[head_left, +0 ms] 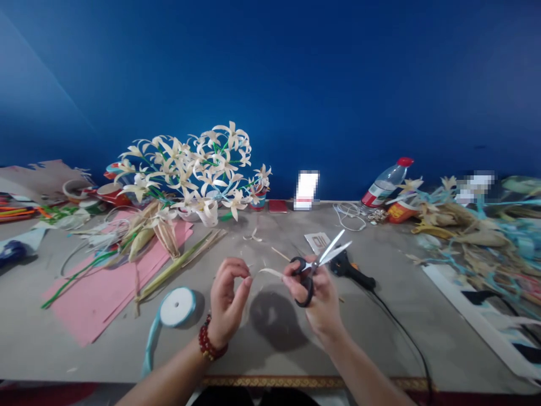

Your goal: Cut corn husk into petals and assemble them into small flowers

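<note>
Black-handled scissors rest in my right hand, their blades parted and pointing up and away. Between that hand's thumb and forefinger is the end of a thin, pale, petal-like strip. The strip's free tip points left, toward my left hand. On the left, thumb and forefinger come together in a pinch; whether anything tiny is between them I cannot make out. A red bead bracelet circles the left wrist. Beyond my hands, a small pale curled piece lies on the grey table.
Cream flowers on green stems stand in cups at the back. Pink paper sheets, dried husks and a blue ribbon roll lie left. To the right are a black glue gun with its cord, a bottle and heaped husks.
</note>
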### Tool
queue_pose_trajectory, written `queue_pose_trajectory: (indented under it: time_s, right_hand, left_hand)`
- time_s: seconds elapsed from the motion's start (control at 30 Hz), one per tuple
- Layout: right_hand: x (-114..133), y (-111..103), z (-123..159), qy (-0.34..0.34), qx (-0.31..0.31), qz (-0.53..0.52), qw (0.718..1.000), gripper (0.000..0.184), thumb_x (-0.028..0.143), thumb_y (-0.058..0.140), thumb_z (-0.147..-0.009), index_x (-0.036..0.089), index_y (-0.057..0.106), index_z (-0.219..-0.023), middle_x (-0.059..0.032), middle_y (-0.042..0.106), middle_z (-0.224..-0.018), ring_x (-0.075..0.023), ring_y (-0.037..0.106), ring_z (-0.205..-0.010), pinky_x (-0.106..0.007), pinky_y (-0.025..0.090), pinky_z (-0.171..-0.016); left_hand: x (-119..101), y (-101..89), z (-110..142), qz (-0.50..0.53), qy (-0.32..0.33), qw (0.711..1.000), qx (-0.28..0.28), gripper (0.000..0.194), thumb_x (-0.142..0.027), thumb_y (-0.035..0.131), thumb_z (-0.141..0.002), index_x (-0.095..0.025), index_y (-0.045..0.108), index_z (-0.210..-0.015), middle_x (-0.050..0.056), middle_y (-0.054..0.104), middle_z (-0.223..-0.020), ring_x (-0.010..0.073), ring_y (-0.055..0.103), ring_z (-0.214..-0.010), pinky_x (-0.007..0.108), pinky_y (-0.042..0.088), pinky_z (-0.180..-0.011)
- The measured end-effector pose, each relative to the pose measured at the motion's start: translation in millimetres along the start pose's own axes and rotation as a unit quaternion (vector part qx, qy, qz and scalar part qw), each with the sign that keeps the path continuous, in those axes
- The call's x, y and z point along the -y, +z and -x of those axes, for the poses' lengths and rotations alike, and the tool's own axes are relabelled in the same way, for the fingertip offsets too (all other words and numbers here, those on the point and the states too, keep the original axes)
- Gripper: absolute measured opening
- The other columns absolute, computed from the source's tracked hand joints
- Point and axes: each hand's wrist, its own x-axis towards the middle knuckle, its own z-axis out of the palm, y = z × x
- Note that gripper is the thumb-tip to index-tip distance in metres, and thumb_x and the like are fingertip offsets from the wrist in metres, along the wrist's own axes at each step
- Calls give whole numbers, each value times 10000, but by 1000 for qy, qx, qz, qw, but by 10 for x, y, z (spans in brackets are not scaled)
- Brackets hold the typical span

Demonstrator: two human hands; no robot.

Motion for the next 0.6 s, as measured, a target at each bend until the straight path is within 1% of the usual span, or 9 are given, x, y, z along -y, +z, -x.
queue_pose_trajectory:
  time_s: [0.1, 0.13, 0.17, 0.2, 0.27, 0.33, 0.47, 0.53, 0.6]
  right_hand:
    - [-23, -17, 29, -34, -43, 1, 999, 297, 269, 783, -693, 213, 527, -833, 4, 636, -785, -113, 573, -604, -236, 468, -559]
    - [-39, -23, 42, -44, -56, -4, 997, 291, 265, 782, -693, 213, 531, -828, 3, 635, -790, -118, 582, -623, -236, 473, -571]
    - [-61, -27, 60, -49, -66, -9, 997, 285, 263, 780, -696, 214, 532, -828, 4, 634, -794, -119, 585, -630, -234, 473, -574]
    - [-89, -28, 83, -49, -74, -12, 996, 281, 264, 778, -703, 216, 533, -831, 6, 635, -793, -115, 583, -622, -229, 468, -567]
    - [-157, -13, 149, -36, -76, -4, 996, 258, 271, 768, -724, 214, 542, -834, 11, 636, -779, -105, 568, -586, -221, 454, -544]
    - [-232, 25, 225, -21, -63, 16, 998, 225, 278, 756, -742, 203, 565, -835, 13, 635, -745, -101, 555, -560, -221, 451, -534]
    - [-350, 137, 334, -4, -49, 4, 999, 217, 250, 766, -724, 190, 595, -844, 14, 637, -731, -102, 549, -561, -221, 466, -544]
    - [-391, 180, 350, 5, -48, -12, 999, 231, 235, 777, -712, 190, 591, -842, 22, 635, -723, -92, 536, -544, -210, 458, -530]
    - [-427, 204, 350, 15, -56, -24, 998, 256, 240, 789, -704, 192, 584, -850, 33, 630, -708, -79, 515, -510, -196, 436, -492]
  left_hand:
    - [-13, -12, 49, -11, 39, 998, -58, 70, -194, 599, -863, -218, 621, -801, 54, 554, -879, 221, 531, -876, 342, 411, -813]
    - [-19, -16, 56, -14, 48, 997, -57, 64, -185, 616, -848, -220, 638, -799, 53, 561, -869, 222, 533, -866, 343, 413, -811]
    - [-25, -16, 58, -18, 51, 998, -42, 62, -178, 630, -836, -221, 659, -802, 53, 571, -858, 223, 538, -854, 343, 415, -806]
    - [-30, -10, 56, -18, 47, 999, -11, 62, -177, 639, -830, -220, 681, -813, 56, 585, -848, 223, 545, -844, 343, 418, -800]
    - [-30, 21, 46, 1, 13, 998, 60, 77, -199, 635, -844, -213, 709, -857, 67, 612, -852, 227, 562, -844, 343, 428, -793]
    - [-14, 69, 38, 46, -43, 993, 97, 95, -232, 621, -868, -203, 708, -890, 73, 621, -882, 224, 572, -866, 338, 437, -802]
    - [59, 141, 55, 130, -136, 979, 77, 76, -242, 639, -869, -193, 671, -821, 38, 590, -861, 175, 551, -841, 284, 429, -799]
    - [92, 151, 76, 159, -153, 973, 66, 87, -234, 651, -862, -186, 654, -791, 23, 572, -835, 153, 534, -810, 259, 422, -776]
    - [109, 154, 96, 179, -157, 969, 71, 103, -230, 646, -867, -179, 639, -778, 18, 563, -827, 145, 527, -802, 254, 418, -775]
